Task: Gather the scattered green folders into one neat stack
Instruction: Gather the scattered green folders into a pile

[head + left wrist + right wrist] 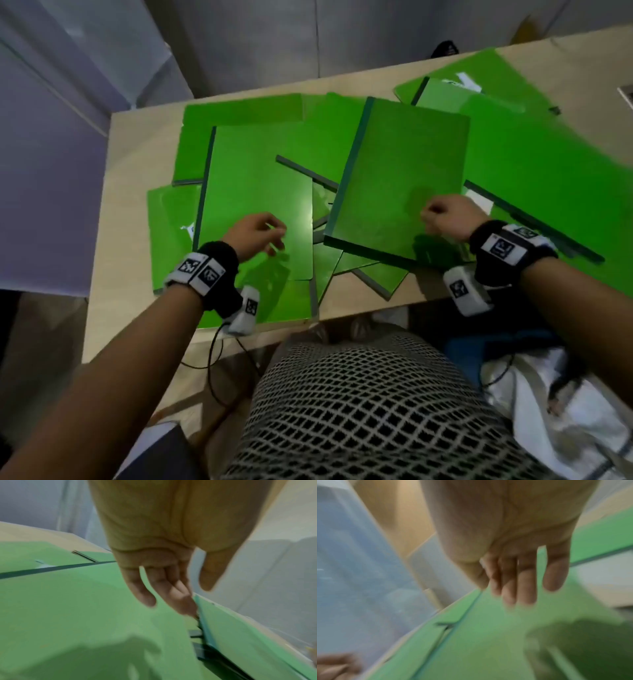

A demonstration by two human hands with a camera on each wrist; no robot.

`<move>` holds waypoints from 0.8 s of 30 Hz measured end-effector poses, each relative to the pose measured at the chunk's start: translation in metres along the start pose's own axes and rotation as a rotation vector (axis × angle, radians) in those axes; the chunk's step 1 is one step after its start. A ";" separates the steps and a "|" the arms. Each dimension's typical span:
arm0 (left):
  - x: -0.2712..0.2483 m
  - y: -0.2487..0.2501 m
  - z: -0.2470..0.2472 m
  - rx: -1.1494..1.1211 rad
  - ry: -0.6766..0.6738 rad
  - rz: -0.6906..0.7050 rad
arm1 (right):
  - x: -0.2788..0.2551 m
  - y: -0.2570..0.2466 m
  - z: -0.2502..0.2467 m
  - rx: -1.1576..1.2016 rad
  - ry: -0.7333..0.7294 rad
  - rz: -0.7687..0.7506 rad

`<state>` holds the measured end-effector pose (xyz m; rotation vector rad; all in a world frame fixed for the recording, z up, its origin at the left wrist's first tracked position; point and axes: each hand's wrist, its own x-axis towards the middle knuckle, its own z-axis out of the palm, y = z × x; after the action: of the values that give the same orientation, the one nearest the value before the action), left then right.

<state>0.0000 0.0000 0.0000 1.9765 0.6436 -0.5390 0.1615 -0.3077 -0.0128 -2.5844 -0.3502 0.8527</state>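
Several green folders lie scattered and overlapping across a light wooden table (pixel 137 144). My left hand (pixel 270 234) hovers over a large folder (pixel 253 178) on the left, fingers loosely bent and holding nothing. In the left wrist view that hand (pixel 178 596) hangs relaxed above the same folder (pixel 77 601), fingertips near its right edge. My right hand (pixel 435 216) is just above a dark-spined folder (pixel 400 161) lying askew on top of the middle pile. In the blurred right wrist view its fingers (pixel 525 585) hang straight over the green cover (pixel 488 635), gripping nothing.
More folders (pixel 534 161) fan out toward the far right, some showing white labels. The table's near edge (pixel 370 308) runs just in front of my lap in checked cloth. A cable (pixel 214 356) dangles off the front left. Grey walls stand behind the table.
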 end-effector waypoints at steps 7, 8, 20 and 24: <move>0.046 -0.024 -0.031 0.301 0.458 -0.547 | 0.053 0.027 0.001 0.028 0.125 0.644; 0.049 -0.029 -0.033 0.332 0.434 -0.570 | 0.055 0.030 0.006 -0.018 0.121 0.653; 0.052 -0.039 -0.055 0.259 0.401 -0.658 | 0.063 0.019 -0.007 -0.036 0.073 0.529; 0.050 -0.027 -0.038 0.244 0.392 -0.640 | 0.075 0.001 -0.044 -0.190 0.109 0.444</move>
<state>0.0245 0.0558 -0.0310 2.1059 1.5455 -0.6315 0.2468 -0.2953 -0.0193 -2.9264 0.1941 0.8468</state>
